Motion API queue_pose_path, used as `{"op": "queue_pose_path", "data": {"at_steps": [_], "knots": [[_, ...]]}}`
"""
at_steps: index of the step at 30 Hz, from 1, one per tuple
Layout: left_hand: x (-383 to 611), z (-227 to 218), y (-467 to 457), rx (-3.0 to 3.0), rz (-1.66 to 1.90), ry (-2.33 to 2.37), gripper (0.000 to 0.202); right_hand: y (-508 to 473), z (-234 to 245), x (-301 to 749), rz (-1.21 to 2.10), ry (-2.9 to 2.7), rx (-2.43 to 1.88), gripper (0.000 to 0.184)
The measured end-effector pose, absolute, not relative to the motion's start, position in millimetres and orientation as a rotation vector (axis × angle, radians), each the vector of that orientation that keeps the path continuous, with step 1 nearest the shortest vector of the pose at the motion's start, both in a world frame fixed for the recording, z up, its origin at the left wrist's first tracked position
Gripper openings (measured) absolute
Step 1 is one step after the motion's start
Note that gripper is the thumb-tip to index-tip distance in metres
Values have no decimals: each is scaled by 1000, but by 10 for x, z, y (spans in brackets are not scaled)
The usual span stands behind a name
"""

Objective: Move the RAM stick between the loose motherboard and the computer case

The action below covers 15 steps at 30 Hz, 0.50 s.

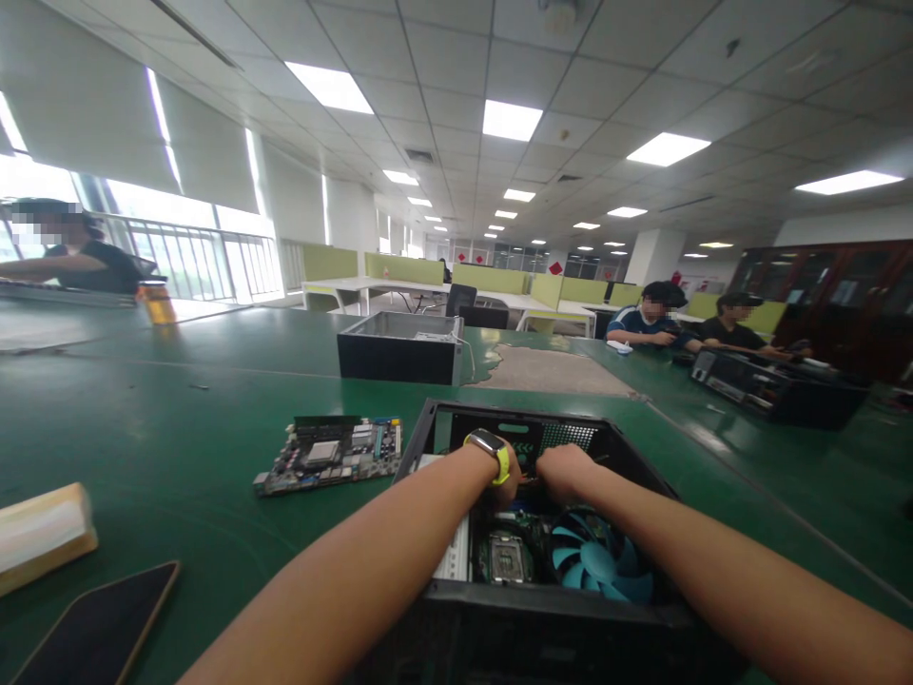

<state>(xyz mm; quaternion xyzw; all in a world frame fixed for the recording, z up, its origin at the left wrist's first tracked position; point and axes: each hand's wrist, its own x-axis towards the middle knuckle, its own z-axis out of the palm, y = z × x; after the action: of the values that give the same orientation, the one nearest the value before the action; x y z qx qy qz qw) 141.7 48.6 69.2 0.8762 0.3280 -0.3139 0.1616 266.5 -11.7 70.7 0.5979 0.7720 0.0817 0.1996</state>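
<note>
Both of my hands reach into an open black computer case (549, 599) in front of me. My left hand (508, 485), with a yellow-banded smartwatch (488, 440) on the wrist, points down inside; its fingers are hidden. Close beside it, my right hand (563, 471) is closed with curled fingers, and what it grips cannot be made out. Below the hands lies a green motherboard (532, 533) with a bare metal CPU socket (508, 558). A blue-bladed fan (600, 561) sits to the right, partly under my right forearm.
A loose motherboard (332, 455) lies left of the case. Further left are a phone-like dark slab (92, 628) and a pale block (47, 535). Behind stands another open case (399, 357). People sit at the left and right, with a black computer case (777, 385) at right.
</note>
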Motion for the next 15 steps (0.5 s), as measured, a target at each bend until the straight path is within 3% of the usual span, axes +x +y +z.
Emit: {"op": "queue_pose_path", "data": {"at_steps": [5,9,11,13,15], "knots": [[1421,723,405,2441,-894,999,19,-140,687,2637,205,2171,1690,32],[1391,955,292,2466,-728,966,11,-110,899,2705,-63,2234,1888,34],[1296,1215,252,2517,-645,922,22,-103,1119,2747,-209,2304,1989,37],[1091,1522,249,2581,-423,815,35,-177,1391,2750,-464,2459,2114,53],[773,1769,304,2609,40,645,37,-382,1659,2680,-842,2741,2137,63]]}}
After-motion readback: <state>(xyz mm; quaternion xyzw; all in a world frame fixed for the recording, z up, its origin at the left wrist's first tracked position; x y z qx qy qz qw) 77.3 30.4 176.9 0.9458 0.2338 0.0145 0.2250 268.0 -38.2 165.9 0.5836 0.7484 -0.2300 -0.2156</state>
